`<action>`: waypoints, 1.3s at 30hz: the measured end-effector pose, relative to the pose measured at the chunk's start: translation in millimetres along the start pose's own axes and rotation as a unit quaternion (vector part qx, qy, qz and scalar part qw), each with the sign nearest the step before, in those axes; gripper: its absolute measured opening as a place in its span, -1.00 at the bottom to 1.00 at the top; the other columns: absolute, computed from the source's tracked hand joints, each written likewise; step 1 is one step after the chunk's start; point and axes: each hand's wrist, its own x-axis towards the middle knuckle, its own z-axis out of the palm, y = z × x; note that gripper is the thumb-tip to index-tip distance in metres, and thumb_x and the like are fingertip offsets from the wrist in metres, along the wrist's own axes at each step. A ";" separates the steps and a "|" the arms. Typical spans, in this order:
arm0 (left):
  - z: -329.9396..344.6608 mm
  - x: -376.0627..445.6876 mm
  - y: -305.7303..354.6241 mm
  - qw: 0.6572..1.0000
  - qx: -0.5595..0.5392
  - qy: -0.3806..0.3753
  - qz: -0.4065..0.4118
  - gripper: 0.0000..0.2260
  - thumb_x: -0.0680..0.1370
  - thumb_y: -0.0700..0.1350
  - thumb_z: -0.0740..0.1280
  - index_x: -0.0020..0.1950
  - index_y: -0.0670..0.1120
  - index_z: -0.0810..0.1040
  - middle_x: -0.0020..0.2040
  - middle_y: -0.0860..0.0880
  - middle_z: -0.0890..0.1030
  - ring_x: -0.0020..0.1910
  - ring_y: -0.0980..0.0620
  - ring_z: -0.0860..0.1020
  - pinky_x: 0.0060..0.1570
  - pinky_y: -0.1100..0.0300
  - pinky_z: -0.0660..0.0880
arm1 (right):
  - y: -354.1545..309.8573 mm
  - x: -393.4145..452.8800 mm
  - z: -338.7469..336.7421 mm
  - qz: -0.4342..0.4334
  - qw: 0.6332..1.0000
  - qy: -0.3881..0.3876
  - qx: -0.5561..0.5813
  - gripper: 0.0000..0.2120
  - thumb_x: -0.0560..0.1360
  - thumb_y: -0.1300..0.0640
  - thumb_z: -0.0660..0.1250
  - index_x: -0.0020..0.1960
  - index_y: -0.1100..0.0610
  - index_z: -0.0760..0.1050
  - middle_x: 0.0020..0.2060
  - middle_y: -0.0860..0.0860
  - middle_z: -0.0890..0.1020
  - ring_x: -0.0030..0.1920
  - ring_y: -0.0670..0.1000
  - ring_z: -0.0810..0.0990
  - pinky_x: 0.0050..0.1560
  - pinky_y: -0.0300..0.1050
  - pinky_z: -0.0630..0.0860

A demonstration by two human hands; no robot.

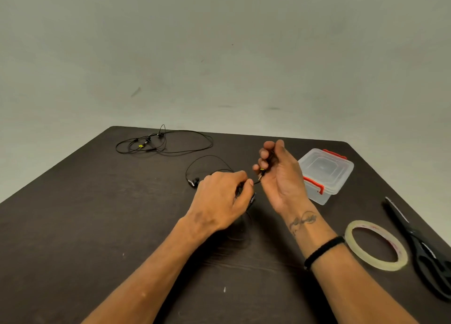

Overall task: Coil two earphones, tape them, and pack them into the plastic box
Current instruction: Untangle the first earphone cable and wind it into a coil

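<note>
Over the middle of the dark table, my left hand [219, 201] pinches the black cable of one earphone [195, 181]. Its earbuds lie just left of that hand and a loop of cable arcs behind it. My right hand [278, 174], palm up, is closed on the same cable near its jack plug, which sticks out between the fingers. A second black earphone [163, 143] lies loosely tangled at the far left of the table. The clear plastic box [327, 174] with red clips stands closed, just right of my right hand.
A roll of clear tape [377, 245] lies flat at the right, near my right forearm. Black scissors [419, 245] lie along the table's right edge. The dark table [97, 226] ends at a pale wall behind.
</note>
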 end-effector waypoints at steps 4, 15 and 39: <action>-10.5 3.1 0.1 0.999 -0.023 0.039 0.017 -0.78 0.61 0.07 0.23 -0.22 0.07 0.39 -0.47 0.12 0.40 -0.46 0.09 0.40 -0.36 0.11 0.38 | 5.0 -5.1 3.0 -0.077 0.974 -0.022 -0.211 -0.60 0.76 -0.05 0.12 -0.08 0.12 0.57 -0.29 0.01 0.55 -0.30 -0.10 0.43 -0.20 -0.14 0.41; -19.7 4.6 -9.2 0.988 0.018 0.145 0.050 -0.83 0.67 0.05 0.25 -0.05 0.01 0.50 -0.35 0.18 0.44 -0.38 0.13 0.43 -0.35 0.20 0.36 | 15.9 -20.5 14.7 -0.085 0.916 -0.127 -0.372 -0.51 0.77 -0.04 0.10 -0.08 0.29 0.56 -0.33 -0.01 0.61 -0.26 -0.08 0.60 -0.14 -0.11 0.58; -4.6 8.4 -23.0 0.983 -0.174 0.054 -0.034 -0.71 0.72 0.02 0.18 -0.18 0.01 0.45 -0.43 0.09 0.42 -0.46 0.10 0.36 -0.39 0.15 0.28 | -11.3 -24.0 30.7 0.152 0.944 -0.224 0.189 -0.60 0.75 0.01 0.13 -0.07 0.18 0.62 -0.22 0.07 0.68 -0.26 -0.01 0.66 -0.18 -0.13 0.64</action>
